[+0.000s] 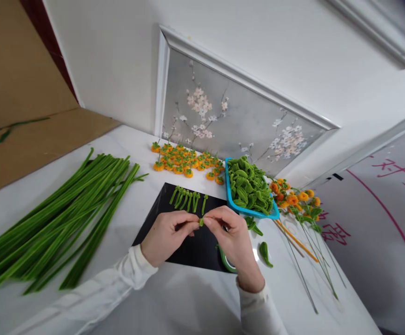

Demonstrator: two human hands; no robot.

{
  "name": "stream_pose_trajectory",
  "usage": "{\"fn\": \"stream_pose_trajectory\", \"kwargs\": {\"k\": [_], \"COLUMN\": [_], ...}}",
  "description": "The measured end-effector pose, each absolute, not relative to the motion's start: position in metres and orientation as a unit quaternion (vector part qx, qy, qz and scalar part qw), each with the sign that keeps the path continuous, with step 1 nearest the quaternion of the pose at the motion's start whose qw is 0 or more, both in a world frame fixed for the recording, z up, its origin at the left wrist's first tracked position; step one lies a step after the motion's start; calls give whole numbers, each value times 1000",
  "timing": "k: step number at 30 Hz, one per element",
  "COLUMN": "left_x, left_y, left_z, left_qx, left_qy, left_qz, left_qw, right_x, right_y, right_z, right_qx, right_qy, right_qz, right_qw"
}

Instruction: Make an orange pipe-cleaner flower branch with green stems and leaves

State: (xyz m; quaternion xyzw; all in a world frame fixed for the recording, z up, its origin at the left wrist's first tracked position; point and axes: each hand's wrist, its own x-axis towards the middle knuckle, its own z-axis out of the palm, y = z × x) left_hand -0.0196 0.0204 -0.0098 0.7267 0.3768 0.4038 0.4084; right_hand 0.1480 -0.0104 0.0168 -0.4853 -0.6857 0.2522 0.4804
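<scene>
My left hand (169, 234) and my right hand (233, 236) meet above a black board (191, 253), fingertips pinched. Between them is a short green pipe cleaner piece (201, 222), small and partly covered by the fingers. Just beyond my fingers, several short green pipe cleaner pieces with knotted ends (187, 199) lie in a row on the board. A roll of green tape (227, 261) shows partly beneath my right hand. Right of that hand rests a green pipe cleaner leaf (265, 254).
Long green pipe cleaners (66, 214) spread across the left of the white table (132, 307). Orange flower heads (177, 160) lie at the back. A blue basket (228, 186) holds green leaves. Stemmed orange flowers (293, 200) and thin wires (302, 274) lie right.
</scene>
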Motion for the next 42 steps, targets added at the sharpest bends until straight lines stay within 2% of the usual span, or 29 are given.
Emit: {"fn": "stream_pose_trajectory", "kwargs": {"k": [4,8,13,19,27,32,36,42], "left_x": [-19,-20,-20,-18,-18,-18,-19,-23], "left_y": [25,23,18,15,7,8,10,13], "left_z": [-8,-3,0,-1,1,1,-1,-4], "left_qx": [669,656,620,685,779,778,752,746], "left_qy": [367,385,402,380,337,315,346,382], "left_qz": [342,329,363,377,388,427,466,485], "left_qw": [549,560,568,494,359,337,313,249], "right_x": [150,152,143,138,149,153,151,141], "right_y": [-9,-9,-12,-8,-2,-4,-11,-22], "right_z": [11,8,12,11,5,6,8,10], "right_qx": [-477,-477,-440,-526,-507,-512,-522,-502], "right_qy": [-679,-690,-744,-689,-498,-433,-505,-715], "right_qz": [246,219,238,242,515,575,517,194], "right_qw": [500,499,443,436,478,468,454,446]}}
